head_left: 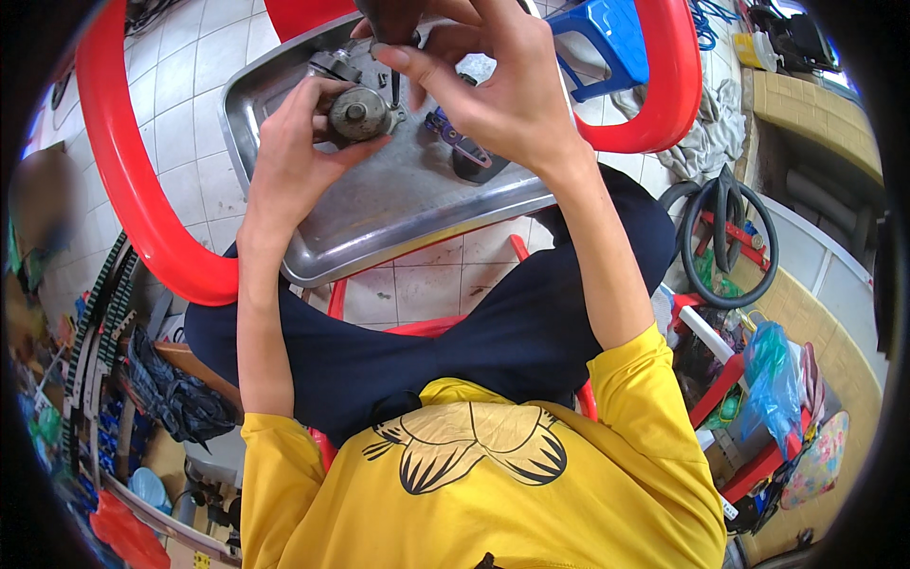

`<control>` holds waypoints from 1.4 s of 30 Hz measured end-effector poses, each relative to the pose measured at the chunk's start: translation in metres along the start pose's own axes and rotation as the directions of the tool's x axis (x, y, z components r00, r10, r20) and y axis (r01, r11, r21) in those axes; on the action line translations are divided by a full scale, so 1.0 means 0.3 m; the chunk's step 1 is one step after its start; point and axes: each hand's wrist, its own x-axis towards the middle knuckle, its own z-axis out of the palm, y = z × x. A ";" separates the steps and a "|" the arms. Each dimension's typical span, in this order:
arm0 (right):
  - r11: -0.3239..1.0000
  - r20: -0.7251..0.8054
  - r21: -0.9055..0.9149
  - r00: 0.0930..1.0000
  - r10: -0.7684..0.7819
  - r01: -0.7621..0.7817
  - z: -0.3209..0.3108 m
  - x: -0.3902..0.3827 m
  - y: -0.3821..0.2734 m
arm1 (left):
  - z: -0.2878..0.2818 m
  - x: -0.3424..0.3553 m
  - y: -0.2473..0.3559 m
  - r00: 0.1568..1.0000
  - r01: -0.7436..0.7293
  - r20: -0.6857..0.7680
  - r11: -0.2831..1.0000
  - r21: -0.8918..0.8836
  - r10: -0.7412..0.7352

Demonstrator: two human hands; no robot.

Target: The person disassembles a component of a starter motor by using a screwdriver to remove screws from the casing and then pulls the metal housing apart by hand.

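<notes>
My left hand (296, 142) is closed around a round grey metal motor-like part (360, 115), holding it over the left side of a steel tray (427, 220). Its capped end faces up. My right hand (498, 90) is closed at the tray's far side, by a screwdriver with a dark rounded handle (391, 17). The thin shaft (395, 90) points down beside the motor part; whether its tip touches is unclear. Behind my left fingers sits another metal piece (334, 65). A purple and black part (466, 152) lies in the tray below my right wrist.
Red chair arms curve around the tray, one at left (156, 223) and one at right (664, 104). A blue plastic stool (611, 47) stands beyond on the tiled floor. At right hang black rubber tubes (728, 294) and plastic bags (773, 375). Cluttered racks (95, 341) line the left.
</notes>
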 end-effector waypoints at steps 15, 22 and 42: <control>0.988 -0.021 0.039 0.988 0.150 -0.149 -0.038 0.018 -0.039 | 0.000 0.003 -0.002 0.999 -0.039 0.010 0.999 -0.015 0.039; 0.985 0.036 0.060 0.986 0.162 -0.164 -0.044 0.024 -0.067 | 0.006 -0.001 -0.002 0.999 -0.048 -0.018 0.999 0.018 0.048; 0.972 -0.062 0.161 0.981 0.184 -0.172 -0.025 -0.004 -0.034 | 0.008 0.007 -0.013 0.997 -0.073 -0.022 0.997 0.035 0.074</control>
